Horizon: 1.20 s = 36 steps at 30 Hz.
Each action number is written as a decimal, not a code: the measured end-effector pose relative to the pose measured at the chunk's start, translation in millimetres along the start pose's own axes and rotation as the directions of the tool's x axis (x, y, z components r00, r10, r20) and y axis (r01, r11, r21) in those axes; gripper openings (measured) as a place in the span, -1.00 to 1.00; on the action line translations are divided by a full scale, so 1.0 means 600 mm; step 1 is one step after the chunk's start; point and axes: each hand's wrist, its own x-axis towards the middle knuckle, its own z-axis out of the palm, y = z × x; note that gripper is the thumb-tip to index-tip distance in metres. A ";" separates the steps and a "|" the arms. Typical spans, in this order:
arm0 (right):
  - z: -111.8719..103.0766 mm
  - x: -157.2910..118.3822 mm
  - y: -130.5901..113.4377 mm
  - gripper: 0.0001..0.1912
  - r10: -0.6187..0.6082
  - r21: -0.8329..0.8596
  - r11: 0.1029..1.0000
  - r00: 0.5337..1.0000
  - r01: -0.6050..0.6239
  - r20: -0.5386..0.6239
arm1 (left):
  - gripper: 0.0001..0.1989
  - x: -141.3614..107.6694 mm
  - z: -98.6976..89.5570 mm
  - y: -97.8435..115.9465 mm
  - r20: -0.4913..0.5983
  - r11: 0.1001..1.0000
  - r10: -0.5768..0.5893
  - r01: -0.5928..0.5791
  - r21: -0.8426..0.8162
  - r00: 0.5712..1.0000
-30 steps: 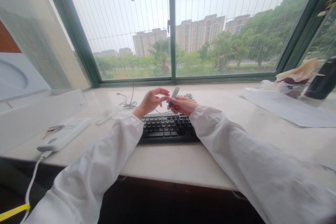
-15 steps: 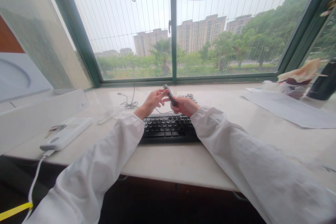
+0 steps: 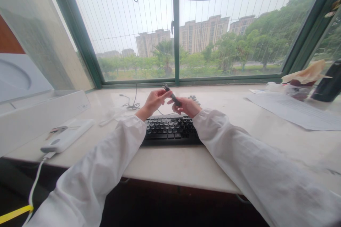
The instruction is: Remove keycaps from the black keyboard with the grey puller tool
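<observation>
Both hands are raised just above a black keyboard [image 3: 166, 137] on the pale desk. A slim, dark, stick-shaped tool [image 3: 172, 96] slants between them, its exact kind too small to make out. My left hand [image 3: 152, 103] pinches its upper end between thumb and fingers. Around the lower end are the fingers of my right hand [image 3: 188, 106], closed. Behind the right hand, small pale pieces like keycaps [image 3: 193, 98] lie in rows, partly hidden by it. The keyboard's right end is covered by my right sleeve.
To the left are a white power strip [image 3: 73, 133] with keys [image 3: 57, 131] on it, and a white box [image 3: 45, 113]. A thin cable [image 3: 131, 106] lies coiled near the window. Papers [image 3: 295, 110] and a dark bottle [image 3: 329, 81] are at right.
My left hand's fingers have closed more around the upper end of the dark tool. The tool has tilted slightly further to the left; the right hand has barely shifted.
</observation>
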 end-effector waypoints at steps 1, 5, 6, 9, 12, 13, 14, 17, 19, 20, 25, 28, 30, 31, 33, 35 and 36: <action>0.001 0.001 0.000 -0.58 -0.014 -0.047 0.999 1.000 0.013 -0.028 | -0.56 -0.001 0.000 0.002 -0.002 1.000 0.014 -0.014 0.023 1.000; 0.006 -0.001 -0.001 -0.52 -0.103 -0.246 0.966 0.990 0.075 -0.101 | -0.56 -0.002 0.000 0.001 0.022 0.996 0.042 -0.044 0.079 0.999; 0.007 -0.002 -0.001 -0.50 -0.111 -0.279 0.957 0.988 0.077 -0.109 | -0.56 -0.001 0.000 -0.001 0.027 0.996 0.042 -0.045 0.083 0.999; 0.009 -0.003 -0.003 -0.50 -0.121 -0.320 0.945 0.984 0.075 -0.127 | -0.56 0.000 0.000 -0.006 0.043 0.996 0.042 -0.045 0.076 0.998; 0.008 -0.002 -0.003 -0.51 -0.146 -0.308 0.946 0.979 0.096 -0.144 | -0.56 -0.001 -0.001 -0.005 0.071 0.997 0.047 -0.051 0.055 0.996; 0.007 -0.001 -0.003 -0.52 -0.153 -0.300 0.948 0.978 0.104 -0.144 | -0.56 -0.002 -0.001 -0.004 0.085 0.997 0.049 -0.054 0.047 0.995; 0.006 0.000 -0.002 -0.52 -0.156 -0.292 0.950 0.977 0.110 -0.142 | -0.56 -0.003 -0.001 -0.002 0.098 0.998 0.052 -0.056 0.039 0.994; 0.003 0.000 -0.003 -0.53 -0.150 -0.271 0.957 0.979 0.109 -0.135 | -0.59 -0.007 0.000 0.003 0.117 0.997 0.066 -0.069 0.021 0.991; 0.003 -0.001 -0.004 -0.53 -0.137 -0.258 0.961 0.982 0.100 -0.130 | -0.63 -0.009 0.000 0.006 0.115 0.997 0.075 -0.077 0.012 0.991; 0.003 -0.002 -0.005 -0.53 -0.130 -0.252 0.963 0.984 0.095 -0.125 | -0.65 -0.009 0.001 0.007 0.116 0.997 0.076 -0.078 0.008 0.990; 0.009 -0.004 -0.007 -0.48 -0.141 -0.327 0.941 0.981 0.091 -0.133 | -0.68 -0.009 -0.001 0.010 0.109 0.998 0.061 -0.063 0.013 0.992; 0.013 -0.005 -0.008 -0.45 -0.175 -0.386 0.916 0.974 0.109 -0.141 | -0.70 -0.009 -0.003 0.012 0.119 0.998 0.064 -0.067 0.019 0.991; 0.014 -0.005 -0.009 -0.43 -0.188 -0.391 0.912 0.973 0.122 -0.137 | -0.72 -0.009 -0.004 0.012 0.125 0.997 0.075 -0.078 0.017 0.989; 0.014 -0.005 -0.009 -0.43 -0.188 -0.386 0.914 0.973 0.124 -0.132 | -0.72 -0.009 -0.005 0.013 0.128 0.997 0.079 -0.081 0.015 0.989; 0.014 -0.004 -0.009 -0.43 -0.179 -0.367 0.922 0.976 0.121 -0.127 | -0.73 -0.010 -0.005 0.012 0.135 0.997 0.076 -0.078 0.009 0.988; 0.011 -0.001 -0.007 -0.43 -0.160 -0.341 0.934 0.979 0.109 -0.125 | -0.73 -0.010 -0.004 0.011 0.138 0.998 0.063 -0.063 -0.005 0.988; 0.009 0.000 -0.006 -0.43 -0.148 -0.326 0.940 0.981 0.101 -0.123 | -0.73 -0.010 -0.004 0.011 0.140 0.999 0.053 -0.051 -0.015 0.989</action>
